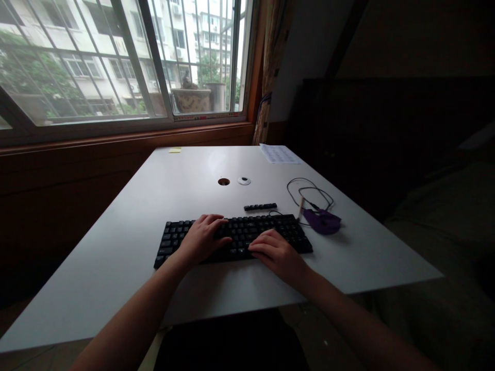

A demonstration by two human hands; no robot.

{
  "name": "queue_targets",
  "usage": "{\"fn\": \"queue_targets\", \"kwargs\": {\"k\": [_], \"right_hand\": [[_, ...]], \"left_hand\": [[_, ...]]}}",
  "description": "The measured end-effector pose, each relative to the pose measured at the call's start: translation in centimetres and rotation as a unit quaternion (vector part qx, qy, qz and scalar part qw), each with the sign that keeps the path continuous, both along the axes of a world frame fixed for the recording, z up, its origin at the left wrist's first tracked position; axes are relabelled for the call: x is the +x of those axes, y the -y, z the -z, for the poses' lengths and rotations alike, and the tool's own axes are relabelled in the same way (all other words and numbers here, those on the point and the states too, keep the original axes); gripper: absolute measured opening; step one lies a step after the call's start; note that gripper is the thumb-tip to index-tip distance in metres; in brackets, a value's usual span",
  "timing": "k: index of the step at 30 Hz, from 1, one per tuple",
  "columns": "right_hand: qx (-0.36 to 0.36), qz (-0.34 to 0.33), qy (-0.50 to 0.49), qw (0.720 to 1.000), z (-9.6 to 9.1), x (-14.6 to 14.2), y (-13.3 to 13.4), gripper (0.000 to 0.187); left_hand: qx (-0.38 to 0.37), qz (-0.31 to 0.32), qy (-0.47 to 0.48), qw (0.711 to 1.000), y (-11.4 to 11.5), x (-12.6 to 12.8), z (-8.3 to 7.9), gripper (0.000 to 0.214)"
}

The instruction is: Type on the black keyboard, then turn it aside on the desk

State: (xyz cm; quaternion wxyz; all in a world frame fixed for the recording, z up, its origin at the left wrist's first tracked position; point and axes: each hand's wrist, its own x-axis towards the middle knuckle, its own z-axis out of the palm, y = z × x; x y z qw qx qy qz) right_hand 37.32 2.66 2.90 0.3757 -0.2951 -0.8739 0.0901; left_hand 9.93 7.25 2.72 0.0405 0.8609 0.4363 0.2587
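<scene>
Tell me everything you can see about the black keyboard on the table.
The keyboard is long, black and plastic-looking, with rows of dark keys, some bearing pale markings. It lies flat on the white table, its left end angled slightly toward the person. The left hand and right hand cover parts of it, fingertips on or just above the keys. A thin dark cord shows at its far edge.

Plastic keyboard [242, 234], smooth, faintly glossy tabletop [127, 219], matt cloth-like bundle [323, 221], paper sheet [280, 154].
</scene>
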Motion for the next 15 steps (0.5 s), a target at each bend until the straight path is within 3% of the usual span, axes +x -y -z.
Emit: {"fn": "queue_targets", "kwargs": {"k": [10,15], "right_hand": [[0.015,0.013,0.012,1.0,0.38,-0.1,0.15,0.015],[0.013,0.019,0.019,1.0,0.84,0.3,0.31,0.024]], "left_hand": [[0.002,0.001,0.0,1.0,0.04,0.04,-0.04,0.046],[0.001,0.0,-0.004,1.0,0.04,0.03,-0.07,0.047]]}}
